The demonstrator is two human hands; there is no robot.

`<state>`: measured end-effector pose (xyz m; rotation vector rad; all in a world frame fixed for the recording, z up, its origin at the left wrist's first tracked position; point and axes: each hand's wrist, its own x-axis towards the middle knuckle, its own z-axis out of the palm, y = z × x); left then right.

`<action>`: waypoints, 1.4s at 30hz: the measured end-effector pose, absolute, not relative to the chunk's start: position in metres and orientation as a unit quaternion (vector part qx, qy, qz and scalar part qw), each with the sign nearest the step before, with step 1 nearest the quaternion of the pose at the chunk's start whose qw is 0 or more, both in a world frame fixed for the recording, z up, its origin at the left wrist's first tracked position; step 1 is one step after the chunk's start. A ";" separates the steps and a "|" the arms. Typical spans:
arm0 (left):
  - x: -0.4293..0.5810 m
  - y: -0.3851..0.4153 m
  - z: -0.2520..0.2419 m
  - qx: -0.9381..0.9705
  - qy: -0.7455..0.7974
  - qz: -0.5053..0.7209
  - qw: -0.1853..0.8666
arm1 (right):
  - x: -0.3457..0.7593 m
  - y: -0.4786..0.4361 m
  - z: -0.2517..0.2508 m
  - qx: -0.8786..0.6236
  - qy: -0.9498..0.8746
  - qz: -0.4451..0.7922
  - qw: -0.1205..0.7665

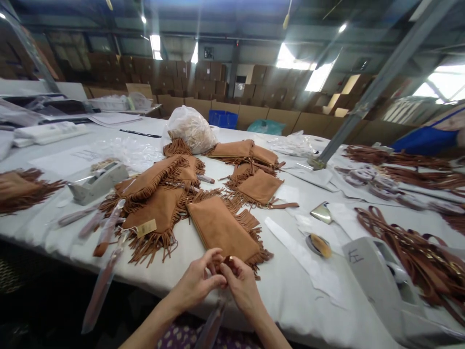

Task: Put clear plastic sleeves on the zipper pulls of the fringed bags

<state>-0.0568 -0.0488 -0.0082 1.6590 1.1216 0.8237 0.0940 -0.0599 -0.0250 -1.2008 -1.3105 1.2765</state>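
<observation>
Spreading across most of the view, a white-covered table (279, 286) carries everything, its work pieces set around the person, seemingly to keep them within easy reach. A heap of brown straps (403, 242) lies at the right, gathered together as if to hold one kind of part apart from the rest. On the left, fringed pouches overlap in a pile (156, 206), fringes splayed outward, perhaps because stacking loosely saves room. A bulging clear bag (191, 128) sits behind them, and a grey tape dispenser (370, 276) stands at the near right, probably for a short reach. One fringed pouch (221, 225) lies flat and slanted just beyond the hands, its near edge close to the fingertips; whether they touch it, I cannot tell. Both hands meet low over the table's front edge — a position that likely keeps fine work close to the body. The right hand (243, 283) pinches a small brown piece (228, 260) between thumb and finger; the left hand (199, 278) curls toward it, its grip unclear. Below them hangs a plastic-wrapped strip (212, 325) — its link to that piece is hidden by the fingers.
</observation>
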 end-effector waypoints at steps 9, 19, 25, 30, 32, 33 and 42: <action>-0.026 -0.052 -0.058 0.775 0.399 0.330 0.363 | 0.117 -0.069 -0.033 -0.596 -0.500 0.385 0.497; -0.010 -0.055 -0.094 0.743 0.415 0.367 0.376 | 0.130 -0.071 -0.043 -0.601 -0.480 0.375 0.517; -0.008 -0.054 -0.091 0.626 0.511 0.371 0.458 | 0.257 -0.051 -0.019 -0.781 -0.449 0.123 0.417; 0.001 -0.055 -0.087 0.603 0.525 0.373 0.471 | 0.356 -0.022 -0.024 -0.886 -0.437 0.024 0.153; 0.003 -0.056 -0.087 0.600 0.534 0.369 0.468 | 0.368 -0.014 -0.033 -0.877 -0.462 0.040 0.130; 0.004 -0.057 -0.088 0.595 0.541 0.369 0.467 | 0.371 -0.012 -0.037 -0.871 -0.474 0.046 0.118; 0.000 -0.059 -0.092 0.585 0.571 0.352 0.457 | 0.396 -0.006 -0.041 -0.825 -0.556 0.077 0.063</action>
